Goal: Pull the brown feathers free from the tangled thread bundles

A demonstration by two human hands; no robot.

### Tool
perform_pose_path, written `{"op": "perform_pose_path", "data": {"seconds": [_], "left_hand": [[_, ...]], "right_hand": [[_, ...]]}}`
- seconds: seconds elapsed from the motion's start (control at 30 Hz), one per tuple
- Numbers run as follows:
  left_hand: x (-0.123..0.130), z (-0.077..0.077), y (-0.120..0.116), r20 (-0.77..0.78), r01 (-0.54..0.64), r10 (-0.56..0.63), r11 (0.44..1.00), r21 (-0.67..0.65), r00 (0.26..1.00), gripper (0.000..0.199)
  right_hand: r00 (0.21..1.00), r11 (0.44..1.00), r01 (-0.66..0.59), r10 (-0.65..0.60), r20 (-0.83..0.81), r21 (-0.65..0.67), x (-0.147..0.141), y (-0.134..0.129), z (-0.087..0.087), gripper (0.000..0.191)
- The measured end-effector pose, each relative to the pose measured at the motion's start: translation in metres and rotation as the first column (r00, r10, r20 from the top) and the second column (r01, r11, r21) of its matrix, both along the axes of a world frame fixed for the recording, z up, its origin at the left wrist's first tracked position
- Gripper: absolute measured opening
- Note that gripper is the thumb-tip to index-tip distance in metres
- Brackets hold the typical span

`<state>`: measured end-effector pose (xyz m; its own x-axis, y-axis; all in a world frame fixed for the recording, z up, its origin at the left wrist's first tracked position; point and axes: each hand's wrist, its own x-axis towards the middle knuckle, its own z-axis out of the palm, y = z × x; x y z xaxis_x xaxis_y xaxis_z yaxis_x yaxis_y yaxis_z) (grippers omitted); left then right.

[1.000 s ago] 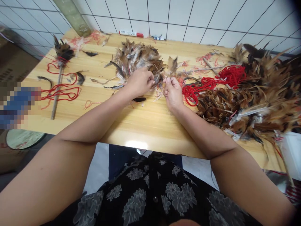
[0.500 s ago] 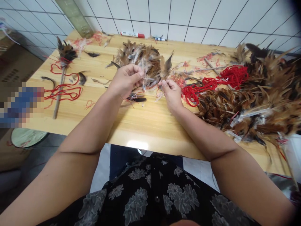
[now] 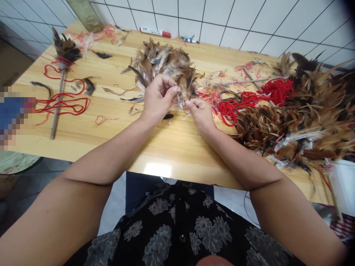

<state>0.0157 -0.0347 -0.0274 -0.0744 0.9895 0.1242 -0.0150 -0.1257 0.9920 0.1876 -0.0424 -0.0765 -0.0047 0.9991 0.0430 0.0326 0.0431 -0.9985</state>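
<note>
Over the middle of the table my left hand (image 3: 158, 98) pinches feathers (image 3: 179, 99) by their pale lower ends between thumb and fingers. My right hand (image 3: 202, 113) is close on its right, thumb and forefinger pinched at the quill of a brown feather (image 3: 188, 85). The fingertips nearly meet; whether they touch is hard to tell. Just behind both hands lies a heap of loose brown and grey feathers (image 3: 166, 55). A dark feather (image 3: 168, 116) lies on the table below my left hand.
At left, a stick (image 3: 57, 111) with dark feathers tied at its top lies beside red cord (image 3: 79, 107). More red cord (image 3: 277, 90) and a big pile of brown feathers (image 3: 263, 125) fill the right. A red-capped marker (image 3: 155, 32) lies by the tiled wall.
My hands have come closer together, the left moving right and the right bringing its feather towards the left hand's feathers. The view has shifted slightly.
</note>
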Motion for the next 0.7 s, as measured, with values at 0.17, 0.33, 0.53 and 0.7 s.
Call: {"op": "perform_pose_path", "data": {"seconds": [0.17, 0.33, 0.53, 0.7], "left_hand": [[0.000, 0.001, -0.009, -0.074, -0.011, 0.017, 0.996, 0.089, 0.997, 0.038], [0.000, 0.006, -0.015, -0.157, -0.019, 0.034, 0.995, 0.094, 0.987, 0.035], [0.000, 0.005, -0.017, -0.139, 0.030, -0.012, 0.991, 0.132, 0.990, 0.037], [-0.016, -0.012, 0.012, -0.083, 0.022, -0.001, 0.967, 0.254, 0.997, 0.045]], "right_hand": [[0.996, 0.993, -0.075, 0.070, -0.062, -0.087, -0.007, -0.011, 0.016, 0.069], [0.979, 0.973, -0.175, 0.155, -0.135, -0.151, -0.010, -0.019, 0.031, 0.070], [0.983, 0.978, -0.170, 0.160, -0.089, -0.121, -0.009, -0.019, 0.029, 0.065], [0.983, 0.980, -0.175, 0.169, -0.069, -0.094, -0.008, -0.015, 0.021, 0.063]]}}
